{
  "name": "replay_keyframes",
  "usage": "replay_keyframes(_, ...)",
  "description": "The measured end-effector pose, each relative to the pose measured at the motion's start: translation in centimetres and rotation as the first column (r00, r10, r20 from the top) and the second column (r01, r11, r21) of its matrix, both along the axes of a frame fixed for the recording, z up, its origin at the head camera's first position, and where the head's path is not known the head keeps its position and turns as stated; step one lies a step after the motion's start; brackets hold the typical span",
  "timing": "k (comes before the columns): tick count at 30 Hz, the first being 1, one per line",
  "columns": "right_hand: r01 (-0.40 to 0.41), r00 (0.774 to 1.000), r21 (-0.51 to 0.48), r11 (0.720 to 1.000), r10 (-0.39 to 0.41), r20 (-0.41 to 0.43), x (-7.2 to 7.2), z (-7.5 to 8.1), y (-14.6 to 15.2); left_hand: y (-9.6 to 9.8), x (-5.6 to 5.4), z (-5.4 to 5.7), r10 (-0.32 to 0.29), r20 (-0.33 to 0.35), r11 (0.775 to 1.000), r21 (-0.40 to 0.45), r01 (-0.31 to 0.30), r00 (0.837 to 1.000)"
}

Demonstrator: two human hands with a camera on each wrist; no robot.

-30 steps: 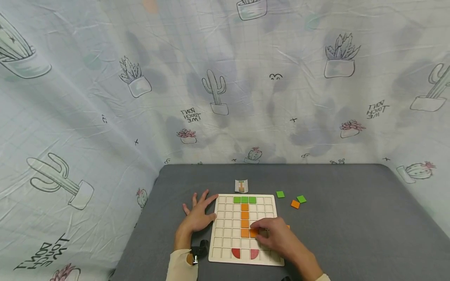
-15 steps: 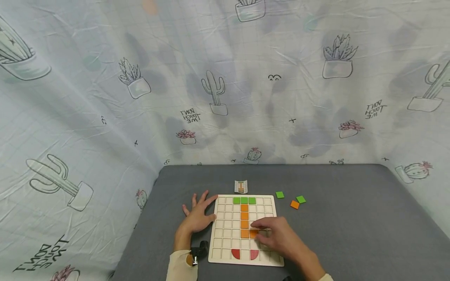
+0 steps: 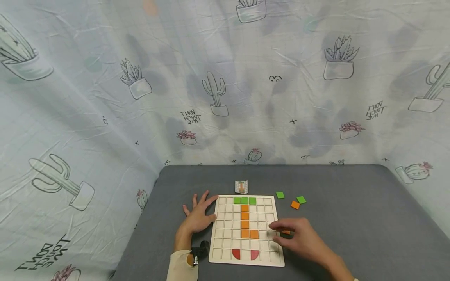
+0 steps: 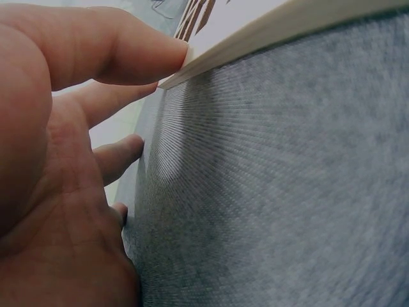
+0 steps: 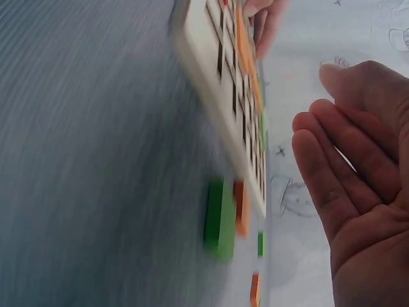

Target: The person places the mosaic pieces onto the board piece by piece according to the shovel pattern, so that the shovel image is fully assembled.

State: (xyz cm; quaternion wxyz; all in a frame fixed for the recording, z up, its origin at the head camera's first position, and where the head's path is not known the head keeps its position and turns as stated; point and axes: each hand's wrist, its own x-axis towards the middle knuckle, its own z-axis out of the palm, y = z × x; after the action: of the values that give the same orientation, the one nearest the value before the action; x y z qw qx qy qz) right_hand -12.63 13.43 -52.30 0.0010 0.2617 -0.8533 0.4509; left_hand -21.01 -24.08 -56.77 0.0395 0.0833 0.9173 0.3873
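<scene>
A pale wooden grid board (image 3: 225, 249) lies on the grey table. Set in its cells are a row of green square tiles (image 3: 244, 200), a column of orange square tiles (image 3: 245, 216) with one more orange tile (image 3: 254, 234) beside its lowest, and two red quarter-circle tiles (image 3: 236, 254). My left hand (image 3: 199, 217) rests spread at the board's left side, thumb and index finger touching its edge. Above the board's right edge is my right hand (image 3: 302, 237), fingers loosely bent, nothing between them. An orange tile (image 3: 286, 232) shows partly behind its fingers.
Beyond the board lies a small pattern card (image 3: 241, 187). Loose green tiles (image 3: 280, 195) and an orange tile (image 3: 295, 205) lie to the right. A thick green piece (image 5: 220, 220) shows beside the board in the right wrist view. A cactus-print cloth (image 3: 267, 117) hangs behind the table.
My right hand has let go of the orange tile beside the column's lowest one and moved right, to the board's right edge. The left hand has stayed in place.
</scene>
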Motion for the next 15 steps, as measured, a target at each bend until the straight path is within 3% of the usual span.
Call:
replay_keyframes(3,0.018,1.0,0.001,1.0,-0.018,-0.002,0.2,-0.2,1.5,0.2,0.4,1.1,-0.013,0.029,1.0,0.021,0.013,1.0)
replay_keyframes(6,0.042,0.999,0.036,0.998,-0.041,-0.013,0.3,-0.3,2.9,0.3,0.8,1.8,-0.025,0.01,0.998,0.065,0.025,1.0)
replay_keyframes(10,0.076,0.997,0.096,0.992,-0.073,-0.037,0.4,-0.2,4.7,0.1,0.8,1.3,-0.037,-0.03,0.995,0.088,0.04,0.999)
replay_keyframes(15,0.109,0.99,0.119,0.987,-0.097,-0.099,0.4,0.4,6.3,0.2,0.8,2.0,-0.034,0.023,0.998,0.045,0.033,0.999)
